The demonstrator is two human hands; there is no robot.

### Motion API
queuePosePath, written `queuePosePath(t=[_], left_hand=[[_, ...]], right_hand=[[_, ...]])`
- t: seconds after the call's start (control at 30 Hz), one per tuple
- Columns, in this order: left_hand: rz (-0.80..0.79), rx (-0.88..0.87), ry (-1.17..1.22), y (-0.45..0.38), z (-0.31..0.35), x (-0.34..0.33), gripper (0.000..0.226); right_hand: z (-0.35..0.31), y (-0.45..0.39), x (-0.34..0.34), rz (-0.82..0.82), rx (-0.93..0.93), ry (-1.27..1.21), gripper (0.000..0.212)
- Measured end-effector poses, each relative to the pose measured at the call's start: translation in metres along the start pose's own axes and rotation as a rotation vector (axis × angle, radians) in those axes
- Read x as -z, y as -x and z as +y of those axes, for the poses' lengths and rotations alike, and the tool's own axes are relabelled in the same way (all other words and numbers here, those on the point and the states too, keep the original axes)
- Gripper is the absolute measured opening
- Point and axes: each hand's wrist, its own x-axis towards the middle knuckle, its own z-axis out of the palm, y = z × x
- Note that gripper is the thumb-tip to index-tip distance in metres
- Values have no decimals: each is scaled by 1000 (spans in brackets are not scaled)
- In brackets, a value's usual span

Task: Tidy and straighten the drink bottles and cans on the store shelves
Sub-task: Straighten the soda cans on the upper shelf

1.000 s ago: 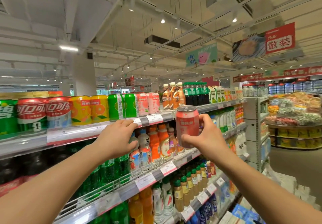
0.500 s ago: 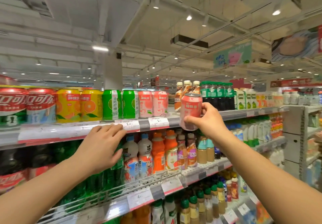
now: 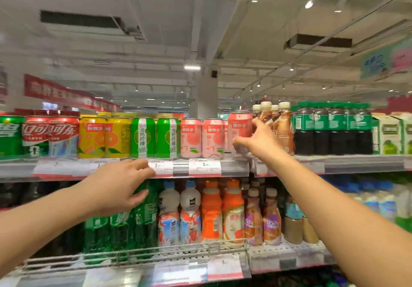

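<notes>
Pink peach can (image 3: 239, 130), one item, held upright in our right hand (image 3: 259, 144): the thumb lies across its lower front and the fingers (image 3: 258, 124) curl round its right side, so the can sits at the front of the top shelf (image 3: 234, 167), whether resting on it or just above it we cannot tell. Directly left of those fingers we log two matching pink peach cans (image 3: 201, 138) standing upright in a row, then two green lime cans (image 3: 155, 138), two yellow orange cans (image 3: 104, 138), and red cola cans (image 3: 50, 136) further left. Directly right of the fingers, touching or nearly so, stand the brown tea bottles (image 3: 279, 126) with cream caps, then dark bottles with green labels (image 3: 332, 128). Our left hand (image 3: 118, 188) holds nothing; its fingers (image 3: 138, 164) are loosely spread and gently bent, tips at the price strip (image 3: 202, 167) below the lime cans. Beneath that hand, on the shelf below, we note green soda bottles (image 3: 142, 217), white-topped milk drinks (image 3: 178, 215), orange juice bottles (image 3: 220, 211) and small purple-labelled coffee bottles (image 3: 262, 219). Much of the view is motion-blurred.
</notes>
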Motion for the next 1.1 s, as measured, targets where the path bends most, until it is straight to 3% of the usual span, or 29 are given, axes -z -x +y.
queuePosePath(t=[0.13,0.3,0.4,0.6,0.7,0.8,0.87,0.93,1.1], left_hand=[[33,19,-53,-15,14,24,34],[257,-14,-22,-58,31,68,21],[326,36,25,-95,32,83,23],[178,213,107,-157,16,77,39],[44,261,179,-176,14,71,52],[-97,271,240,-187,15,66,59],[-151,271,270,-193,12,63,60],[-168,268,292,-197,10,60,59],[-171,239,270,-201,7,62,58]], right_hand=[[5,-16,5,-98,21,8,34],[17,-32,4,-172,24,-11,54],[28,-35,3,-207,24,-4,55],[29,-34,10,-314,112,48,38],[29,-31,10,-314,124,57,48],[26,-28,7,-109,247,133,73],[17,-30,5,77,399,203,69],[2,-37,6,125,521,285,58],[-33,-57,-2,-175,506,464,72]])
